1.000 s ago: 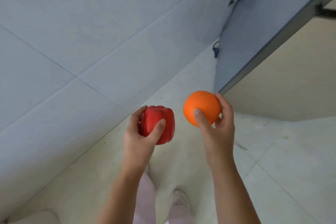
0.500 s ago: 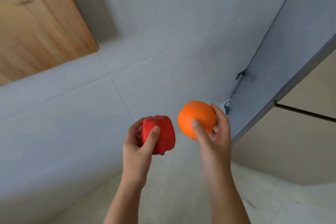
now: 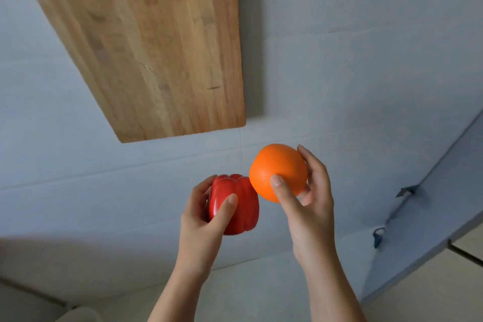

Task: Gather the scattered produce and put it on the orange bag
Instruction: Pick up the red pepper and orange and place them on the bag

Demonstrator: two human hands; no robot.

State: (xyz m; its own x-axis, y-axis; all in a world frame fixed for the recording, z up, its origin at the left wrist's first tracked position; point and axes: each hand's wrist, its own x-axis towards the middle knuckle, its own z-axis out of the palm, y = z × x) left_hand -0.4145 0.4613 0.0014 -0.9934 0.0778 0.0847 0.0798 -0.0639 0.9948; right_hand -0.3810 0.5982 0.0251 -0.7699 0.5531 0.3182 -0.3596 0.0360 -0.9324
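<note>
The person's left hand (image 3: pixel 201 219) holds a red bell pepper (image 3: pixel 236 204), with the thumb pressed across its near face and the fingers curled around its left side. The pepper stands roughly upright in the grip, its lobed top turned upward and away from the camera, its glossy skin catching the light. The right hand (image 3: pixel 311 206) holds an orange (image 3: pixel 278 171), the thumb laid on its front and the fingers wrapped behind its right side, so the fruit is clamped between them. The orange sits a little higher than the pepper and just beside it on the right; their edges meet or overlap as seen from the head camera, and whether they really touch cannot be told. Both bare forearms rise from the bottom edge of the view, the left one leaning to the right and the right one leaning to the left.

Behind the hands stands a pale blue-grey tiled wall (image 3: pixel 366 60) with thin joint lines. A wooden tabletop (image 3: pixel 156 42) reaches in from the top left, its corner ending above and to the left of the pepper, with a shadow along its right edge. On the right a blue-grey panel (image 3: pixel 444 204) runs slanting down, with a small dark fitting on it and a small blue loop near its lower edge. A light floor (image 3: pixel 248 293) shows between the forearms. The orange bag does not appear in this view.
</note>
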